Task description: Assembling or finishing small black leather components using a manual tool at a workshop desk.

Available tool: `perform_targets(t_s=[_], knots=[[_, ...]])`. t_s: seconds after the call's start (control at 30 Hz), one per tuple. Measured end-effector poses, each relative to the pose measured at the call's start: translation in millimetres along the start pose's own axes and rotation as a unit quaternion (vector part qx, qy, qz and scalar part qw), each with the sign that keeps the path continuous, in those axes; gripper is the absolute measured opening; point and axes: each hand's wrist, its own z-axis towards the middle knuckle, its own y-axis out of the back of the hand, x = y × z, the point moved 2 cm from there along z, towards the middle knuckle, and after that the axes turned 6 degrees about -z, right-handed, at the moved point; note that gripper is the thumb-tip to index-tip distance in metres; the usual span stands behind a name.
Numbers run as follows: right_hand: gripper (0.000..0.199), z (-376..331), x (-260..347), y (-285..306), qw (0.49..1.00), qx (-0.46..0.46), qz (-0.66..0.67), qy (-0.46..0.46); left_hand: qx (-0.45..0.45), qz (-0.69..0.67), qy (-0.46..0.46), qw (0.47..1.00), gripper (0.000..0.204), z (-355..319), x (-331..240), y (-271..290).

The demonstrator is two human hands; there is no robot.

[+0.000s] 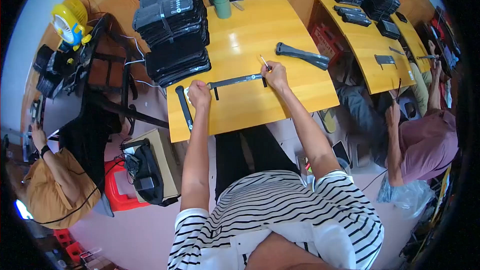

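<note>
A long flat black strip [235, 81] with short legs at both ends lies across the yellow wooden table [280, 25]. My left hand [199, 93] is closed at the strip's left end, over a small whitish item. My right hand [275, 74] grips a thin metal tool [263, 62] at the strip's right end. A black rod-like part [184, 107] lies just left of my left hand, near the table's edge.
A tall stack of black parts [172, 25] fills the table's far left corner. A green cup [221, 4] stands at the back, and a dark grey handle-shaped piece [302, 55] lies to the right. Other people work at a second table [370, 50] on the right and at the left.
</note>
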Motion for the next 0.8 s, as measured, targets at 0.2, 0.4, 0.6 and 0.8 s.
perform_targets(t_s=[0.2, 0.4, 0.6, 0.8], knots=[[0.022, 18.4, 26.9, 60.4, 0.969, -0.103, 0.219, 0.056, -0.065, -0.067, -0.111, 0.989, 0.009, -34.7, -32.3, 85.5], [0.023, -44.3, 237.8, 175.9, 0.893, -0.173, 0.369, 0.193, -0.061, 0.165, -0.103, 0.979, 0.041, -41.0, 6.5, 124.8], [0.020, -108.8, 187.4, 75.1, 0.938, 0.083, 0.222, 0.253, 0.065, 0.215, 0.004, 0.974, 0.040, -63.3, -0.2, 127.8], [0.020, -191.1, 114.8, -5.4, 0.933, 0.274, 0.230, 0.031, 0.092, 0.027, 0.051, 0.994, 0.030, -59.9, 26.3, 135.7]])
